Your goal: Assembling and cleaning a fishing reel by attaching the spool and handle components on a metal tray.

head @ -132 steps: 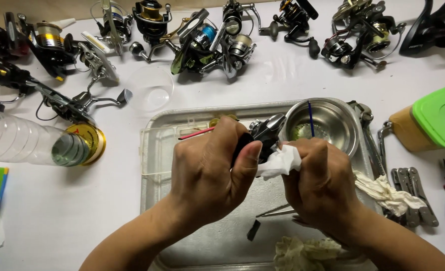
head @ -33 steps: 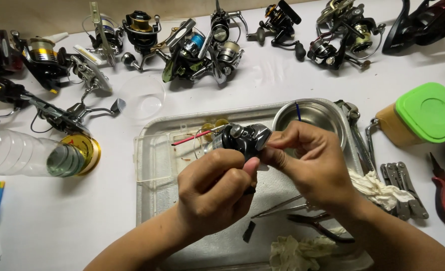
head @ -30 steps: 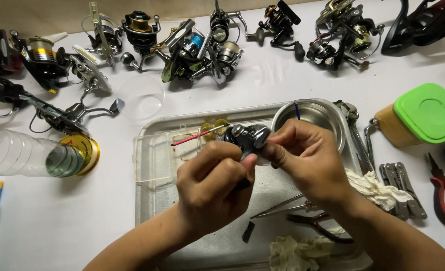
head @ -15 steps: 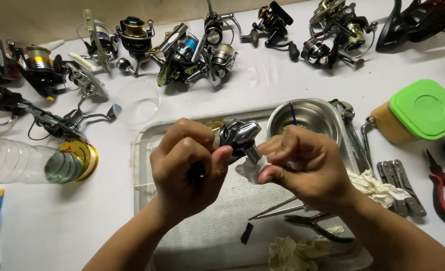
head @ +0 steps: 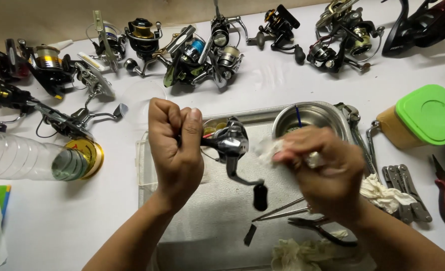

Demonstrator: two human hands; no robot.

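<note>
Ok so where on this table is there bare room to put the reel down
Bare tabletop lies left of the metal tray, below the clear bottle. A smaller patch sits between the row of reels and the tray's top edge. The tray's right side is crowded with pliers and rags; multitools lie beyond.

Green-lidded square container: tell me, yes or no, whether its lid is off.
No. The green lid sits closed on the tan square container.

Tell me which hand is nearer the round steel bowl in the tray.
Right. The right hand sits just below the round steel bowl, nearly overlapping its rim; the left hand is farther left, gripping the silver fishing reel.
</note>
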